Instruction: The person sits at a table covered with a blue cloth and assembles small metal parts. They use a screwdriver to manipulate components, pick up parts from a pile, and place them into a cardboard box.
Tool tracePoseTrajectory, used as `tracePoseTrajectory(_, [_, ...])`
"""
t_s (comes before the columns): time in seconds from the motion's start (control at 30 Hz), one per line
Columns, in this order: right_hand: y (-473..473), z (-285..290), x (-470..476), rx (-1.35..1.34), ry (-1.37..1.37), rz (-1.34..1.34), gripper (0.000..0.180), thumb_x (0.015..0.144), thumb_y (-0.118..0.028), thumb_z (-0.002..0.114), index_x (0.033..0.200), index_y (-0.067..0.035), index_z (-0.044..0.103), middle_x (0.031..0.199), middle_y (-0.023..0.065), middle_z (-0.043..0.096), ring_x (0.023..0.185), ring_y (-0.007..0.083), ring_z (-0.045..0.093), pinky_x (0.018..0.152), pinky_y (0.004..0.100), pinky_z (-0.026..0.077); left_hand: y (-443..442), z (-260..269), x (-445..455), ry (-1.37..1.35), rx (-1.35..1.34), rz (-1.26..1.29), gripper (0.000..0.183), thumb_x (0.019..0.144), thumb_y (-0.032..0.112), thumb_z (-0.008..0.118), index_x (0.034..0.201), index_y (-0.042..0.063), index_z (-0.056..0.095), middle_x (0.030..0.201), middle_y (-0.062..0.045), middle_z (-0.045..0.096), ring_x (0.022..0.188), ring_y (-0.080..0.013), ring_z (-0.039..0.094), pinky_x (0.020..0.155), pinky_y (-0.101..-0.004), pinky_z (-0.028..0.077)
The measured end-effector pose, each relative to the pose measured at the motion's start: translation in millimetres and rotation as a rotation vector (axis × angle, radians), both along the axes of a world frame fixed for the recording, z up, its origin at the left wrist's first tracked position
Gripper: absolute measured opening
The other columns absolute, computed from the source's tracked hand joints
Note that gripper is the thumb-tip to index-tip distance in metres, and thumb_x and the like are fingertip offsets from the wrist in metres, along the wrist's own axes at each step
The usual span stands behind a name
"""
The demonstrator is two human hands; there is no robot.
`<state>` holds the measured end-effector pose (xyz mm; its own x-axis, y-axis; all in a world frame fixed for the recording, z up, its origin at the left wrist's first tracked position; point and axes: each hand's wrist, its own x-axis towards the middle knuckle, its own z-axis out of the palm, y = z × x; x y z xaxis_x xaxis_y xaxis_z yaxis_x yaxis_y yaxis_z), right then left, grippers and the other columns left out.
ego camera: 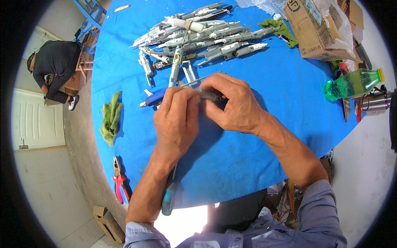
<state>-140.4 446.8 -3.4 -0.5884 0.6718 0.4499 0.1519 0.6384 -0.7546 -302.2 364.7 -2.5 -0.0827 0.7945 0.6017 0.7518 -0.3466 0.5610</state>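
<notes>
My right hand [232,104] grips a small dark grey cylindrical part [209,95] between thumb and fingers. At the part's left end, the fingertips of my left hand [178,119] are pinched together; they hide what lies between them. A thin metal rod [200,79] slants just behind both hands. Beyond my left knuckles lies a tool with a blue handle [155,98], partly covered by the hand. A teal-handled screwdriver [168,198] rests beneath my left wrist. Ahead is a heap of long grey-white plastic mechanisms [229,38], with a translucent white cylinder [186,24] on top.
A blue cloth [248,155] covers the table. To the left lie a green rag [111,119] and red-handled pliers [121,183]. A cardboard box [313,34], a green bottle [353,84] and a steel cup [376,100] stand right. Another person [55,66] sits bent over at far left.
</notes>
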Motion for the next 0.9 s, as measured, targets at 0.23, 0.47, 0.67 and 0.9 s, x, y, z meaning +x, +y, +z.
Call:
tracePoseTrajectory(0.23, [-0.7, 0.6, 0.0, 0.011, -0.004, 0.012, 0.018, 0.079, -0.005, 0.069, 0.096, -0.002, 0.063, 0.086, 0.0145, 0.065, 0.075, 0.0338, 0.067, 0.065, 0.0425, 0.054, 0.6, -1.9, 1.6, 0.028, 0.002, 0.014, 0.014, 0.091, -0.006, 0.065, 0.102, 0.0, 0.059, 0.088, -0.016, 0.062, 0.072, -0.0315, 0.064, 0.063, -0.0409, 0.052])
tracePoseTrajectory(0.47, [-0.6, -0.3, -1.1, -0.016, 0.018, 0.016, 0.016, 0.079, -0.005, 0.07, 0.093, -0.002, 0.062, 0.082, 0.0146, 0.064, 0.071, 0.0331, 0.066, 0.062, 0.0418, 0.052, -0.3, -3.9, 2.6, -0.072, -0.051, 0.023, 0.004, 0.098, 0.0, 0.063, 0.097, -0.002, 0.06, 0.088, -0.013, 0.062, 0.07, -0.0218, 0.06, 0.061, -0.0341, 0.047])
tracePoseTrajectory(0.67, [1.1, -2.3, 0.0, -0.045, 0.016, 0.011, 0.017, 0.08, -0.006, 0.07, 0.094, -0.002, 0.061, 0.081, 0.0151, 0.063, 0.071, 0.0341, 0.065, 0.062, 0.0435, 0.051, 2.3, -5.2, -1.8, -0.1, -0.086, 0.005, 0.005, 0.1, 0.003, 0.064, 0.098, -0.002, 0.063, 0.086, -0.01, 0.062, 0.064, -0.0143, 0.057, 0.055, -0.0306, 0.045])
tracePoseTrajectory(0.9, [1.4, 0.4, 0.4, -0.045, 0.002, -0.017, 0.017, 0.08, -0.005, 0.07, 0.093, -0.003, 0.06, 0.082, 0.0155, 0.063, 0.072, 0.0356, 0.065, 0.063, 0.0441, 0.051, 2.7, -3.8, -5.2, -0.125, -0.132, -0.003, 0.01, 0.097, 0.004, 0.069, 0.106, -0.001, 0.069, 0.089, -0.01, 0.066, 0.069, -0.0147, 0.064, 0.058, -0.0297, 0.051])
